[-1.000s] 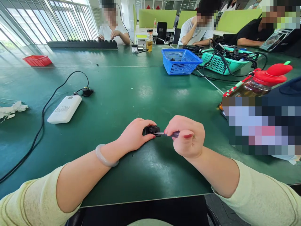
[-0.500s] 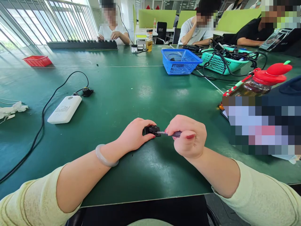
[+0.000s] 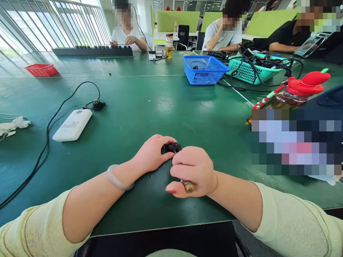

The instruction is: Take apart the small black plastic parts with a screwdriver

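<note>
My left hand (image 3: 152, 154) rests on the table with thumb and fingers closed around a small black part (image 3: 173, 147), whose exact kind I cannot make out. Close beside it, my right hand (image 3: 193, 171) is closed around a slim tool that looks like a small screwdriver (image 3: 189, 187). Its round, brass-coloured butt end points toward me. The fist hides the shaft and tip, so I cannot tell whether the tip touches the black part.
On the green table (image 3: 134, 114) lie a white power bank (image 3: 73, 125) and a black cable (image 3: 47, 132) at left. A blue basket (image 3: 205, 71), a cable-filled teal basket (image 3: 252, 73) and a red-lidded bottle (image 3: 292, 94) stand right. A red tray (image 3: 41, 70) sits far left; people sit opposite.
My right hand has moved left and toward me, turning the screwdriver from sideways to pointing its butt end at me. My left hand still holds the black part in place.
</note>
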